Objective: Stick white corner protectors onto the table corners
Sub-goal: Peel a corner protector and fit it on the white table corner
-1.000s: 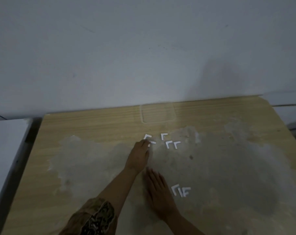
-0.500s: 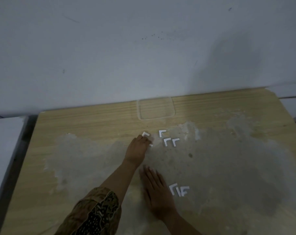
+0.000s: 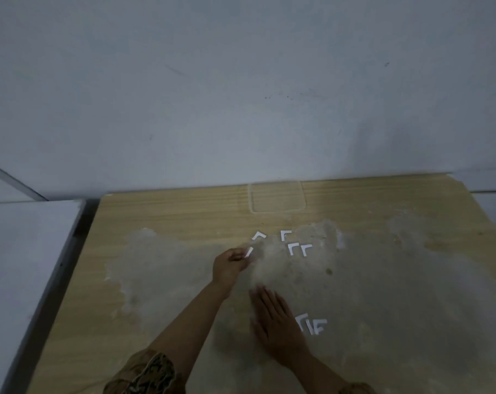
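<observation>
My left hand pinches one white corner protector just above the wooden table. Another white protector lies loose a little beyond it. To its right sit three more: one protector farther back and a pair side by side. My right hand lies flat on the table with straight fingers, holding nothing. Right beside it lie two overlapping protectors. The table's far left corner and far right corner are in view.
A grey-white stain covers much of the tabletop. A clear rectangular mat lies at the table's far edge against the wall. A white surface stands to the left of the table with a narrow gap between.
My left hand has closed on one protector from the far group and drawn it back and left off the table. The right hand has stayed flat. The camera has tilted up.
</observation>
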The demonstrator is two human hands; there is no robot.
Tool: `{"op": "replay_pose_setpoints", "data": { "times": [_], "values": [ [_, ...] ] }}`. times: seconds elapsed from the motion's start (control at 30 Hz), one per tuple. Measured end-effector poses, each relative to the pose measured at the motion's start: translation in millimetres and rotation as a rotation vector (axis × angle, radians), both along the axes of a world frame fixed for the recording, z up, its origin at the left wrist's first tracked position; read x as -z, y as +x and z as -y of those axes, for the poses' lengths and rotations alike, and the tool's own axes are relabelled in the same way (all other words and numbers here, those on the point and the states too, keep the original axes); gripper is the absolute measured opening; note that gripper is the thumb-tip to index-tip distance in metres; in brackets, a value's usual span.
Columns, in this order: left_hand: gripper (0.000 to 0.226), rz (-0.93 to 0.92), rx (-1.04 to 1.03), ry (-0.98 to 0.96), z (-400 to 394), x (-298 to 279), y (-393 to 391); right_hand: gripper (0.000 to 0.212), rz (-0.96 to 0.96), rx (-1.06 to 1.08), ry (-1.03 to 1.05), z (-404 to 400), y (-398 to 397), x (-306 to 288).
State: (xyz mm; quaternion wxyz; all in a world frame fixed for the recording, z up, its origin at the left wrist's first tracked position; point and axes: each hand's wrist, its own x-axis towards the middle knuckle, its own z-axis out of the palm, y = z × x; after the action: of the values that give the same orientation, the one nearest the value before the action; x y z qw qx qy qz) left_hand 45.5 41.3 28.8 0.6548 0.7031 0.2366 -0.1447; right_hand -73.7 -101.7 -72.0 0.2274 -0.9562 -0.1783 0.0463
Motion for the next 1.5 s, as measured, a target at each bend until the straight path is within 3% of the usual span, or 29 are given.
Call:
{"op": "replay_pose_setpoints", "data": {
  "times": [0.13, 0.27, 0.37, 0.47, 0.63, 0.83, 1.23, 1.37, 1.5],
  "values": [
    [0.013, -0.08, -0.139, -0.275, -15, -27, -15, 0.055, -0.048, -0.017, -0.014, 4, 6, -2],
    [0.009, -0.067, -0.135, -0.369, -25, -47, -29, 0.055, -0.144, 0.005, 0.082, 0, 21, -23],
    [0.014, -0.043, -0.097, -0.391, -32, -58, -39, 0.043, -0.231, 0.109, 0.248, -4, 35, -52],
    [0.022, 0.025, -0.065, -0.427, -37, -70, -49, 0.027, -0.135, 0.247, 0.512, -8, 43, -89],
    [0.021, 0.054, -0.052, -0.531, -37, -93, -57, 0.018, -0.025, 0.257, 0.774, -11, 48, -158],
    [0.026, 0.101, 0.011, -0.537, -37, -100, -70, 0.013, 0.035, 0.199, 0.818, -11, 42, -194],
    [0.028, 0.117, 0.111, -0.483, -30, -108, -86, 0.007, 0.07, 0.086, 0.793, -2, 36, -195],
    [0.029, 0.093, 0.133, -0.482, -30, -106, -91, 0.003, 0.039, 0.155, 0.782, -1, 38, -195],
    [0.029, 0.093, 0.139, -0.487, -29, -104, -95, 0.006, -0.049, 0.396, 1.022, 3, 41, -195]
  ]
}}
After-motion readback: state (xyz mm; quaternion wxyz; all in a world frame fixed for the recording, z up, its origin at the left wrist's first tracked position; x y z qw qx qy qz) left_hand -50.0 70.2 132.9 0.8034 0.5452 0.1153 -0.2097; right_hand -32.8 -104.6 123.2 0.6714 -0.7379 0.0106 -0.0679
